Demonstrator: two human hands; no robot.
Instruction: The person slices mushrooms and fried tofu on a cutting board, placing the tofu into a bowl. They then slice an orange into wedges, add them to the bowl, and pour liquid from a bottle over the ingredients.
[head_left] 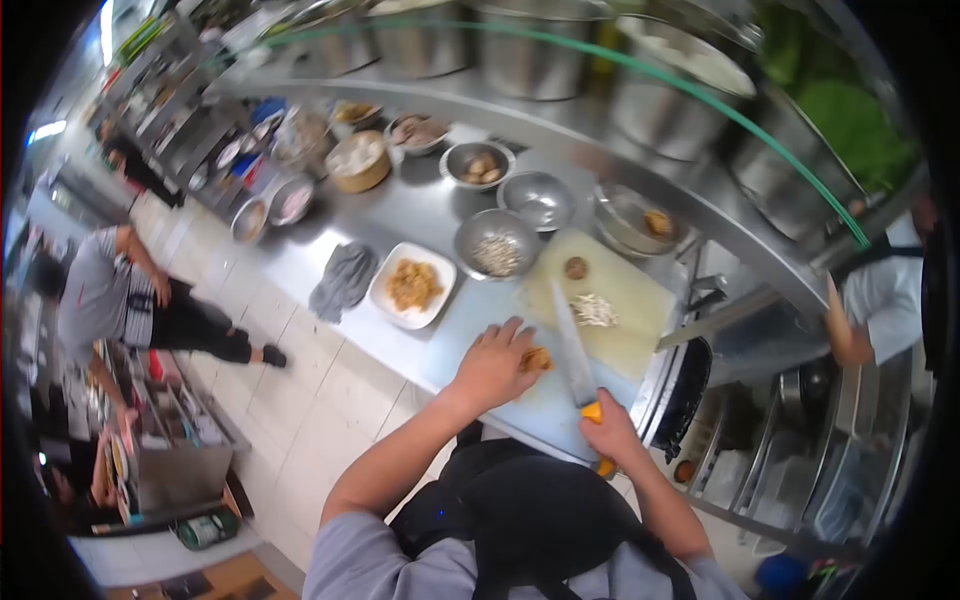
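Note:
My right hand is wrapped round the yellow handle of a kitchen knife. The blade points away from me across the pale cutting board. My left hand bends over an orange-brown piece of food, its fingers against it, left of the blade; blur hides the exact grip. Beyond the blade lies a small heap of chopped pale pieces, with a round brown piece above it. A white dish of orange-brown pieces stands to the left of the board.
A metal bowl of pale bits and an empty metal bowl stand behind the board. A grey cloth lies at the counter edge. An overhead shelf carries large pots. One person is at left, another at right.

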